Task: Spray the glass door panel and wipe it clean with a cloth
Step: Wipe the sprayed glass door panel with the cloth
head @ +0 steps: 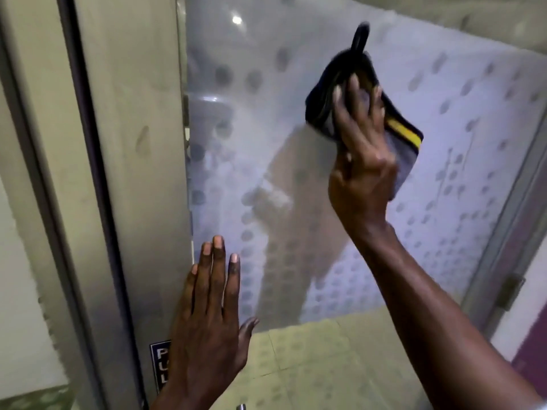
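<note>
The glass door panel (444, 143) fills the middle and right of the head view, frosted with a pattern of grey dots. My right hand (362, 149) presses a dark cloth (405, 143) with a yellow stripe flat against the upper part of the glass. A black loop sticks up from the cloth's top edge. My left hand (211, 315) lies flat with fingers spread at the panel's lower left, where the glass meets the metal door frame (142, 179). No spray bottle is in view.
A dark sign (159, 362) with white letters sits on the frame beside my left wrist. A metal hinge (510, 291) is on the right frame. The lower glass shows yellowish tiled floor (310, 359). A pale wall stands at the far left.
</note>
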Demonstrator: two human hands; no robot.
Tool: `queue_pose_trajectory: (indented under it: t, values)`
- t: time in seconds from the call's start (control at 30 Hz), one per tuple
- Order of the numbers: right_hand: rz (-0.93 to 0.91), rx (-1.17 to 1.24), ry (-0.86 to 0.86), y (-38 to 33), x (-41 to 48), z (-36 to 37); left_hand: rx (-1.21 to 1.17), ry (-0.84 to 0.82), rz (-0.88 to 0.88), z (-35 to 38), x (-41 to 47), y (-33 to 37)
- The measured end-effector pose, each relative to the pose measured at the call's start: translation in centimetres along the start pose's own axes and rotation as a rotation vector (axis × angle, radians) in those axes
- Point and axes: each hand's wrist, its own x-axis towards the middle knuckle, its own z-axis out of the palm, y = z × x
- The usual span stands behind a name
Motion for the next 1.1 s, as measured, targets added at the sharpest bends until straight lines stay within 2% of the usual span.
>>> queue_pose_trajectory:
  t: [0.07,0.13,0.2,0.27,0.37,0.43,0.57,0.63,0.7,0.8,0.9,1.0,1.1]
  values:
    - [0.001,0.018,0.031,-1.2,1.8,0.9,-0.062,0.036,-0.061,0.1,0.0,1.3]
    - [-0.122,-0.011,0.002,-2.4,-0.3,2.0,-0.122,0.082,-0.097,0.3,0.4,3.1]
    - [-0.251,0.015,-0.107,-2.6,-5.3,2.4,-0.144,0.111,-0.084,0.4,1.2,4.7]
    - [-0.268,0.003,-0.218,-1.4,-11.2,1.8,-0.132,0.105,-0.081,0.5,2.0,5.8]
    - [-0.167,-0.064,-0.286,1.1,-16.7,-0.2,-0.122,0.049,-0.109,0.9,2.4,6.4]
    - [-0.091,-0.085,-0.261,2.8,-16.7,-1.4,-0.093,0.021,-0.097,1.2,2.3,6.1]
    - [0.172,0.051,-0.009,4.0,-9.5,-1.4,-0.081,0.056,-0.126,1.8,2.1,6.4]
    - [0.216,0.073,0.065,3.1,-6.8,-0.7,-0.114,0.089,-0.16,2.2,2.3,7.9]
    - [0.103,0.026,0.009,2.3,-7.0,-0.1,-0.131,0.089,-0.158,2.7,2.6,9.4]
    - [-0.145,-0.04,-0.185,3.0,-11.8,-0.4,-0.154,0.11,-0.112,3.7,2.9,11.0]
    - [-0.204,-0.155,-0.293,6.3,-16.7,-2.3,-0.134,0.072,-0.104,4.6,2.7,11.3]
    - [-0.127,-0.254,-0.249,11.1,-18.0,-4.7,-0.094,0.052,-0.086,5.1,2.5,10.9]
    - [0.179,-0.197,-0.091,15.9,-15.5,-6.7,-0.061,0.044,-0.089,5.2,2.4,11.0]
